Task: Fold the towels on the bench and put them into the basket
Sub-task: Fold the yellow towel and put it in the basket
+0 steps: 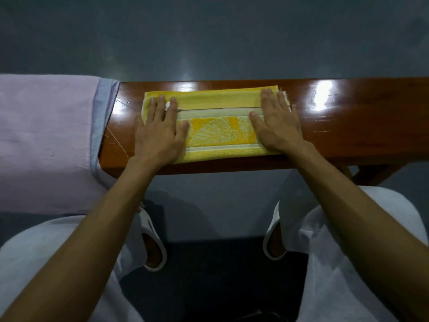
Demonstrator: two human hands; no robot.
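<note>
Fingers [161, 105] straight; left hand [157, 133], right hand [276, 126] flat on ends of yellow towel [218, 133]

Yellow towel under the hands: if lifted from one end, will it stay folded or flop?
Probably floppy: the yellow towel is soft terry lying in flat layers, so a one-end lift would likely unfold it. It may slide when pushed, since the bench looks glossy.

Loose, pale white trousers [348, 263] cover both legs, and each foot wears a white open-toed slipper [152, 242] with a broad band across it. The left hand [157, 133], right hand [276, 126] and both forearms [104, 217] are bare
</note>
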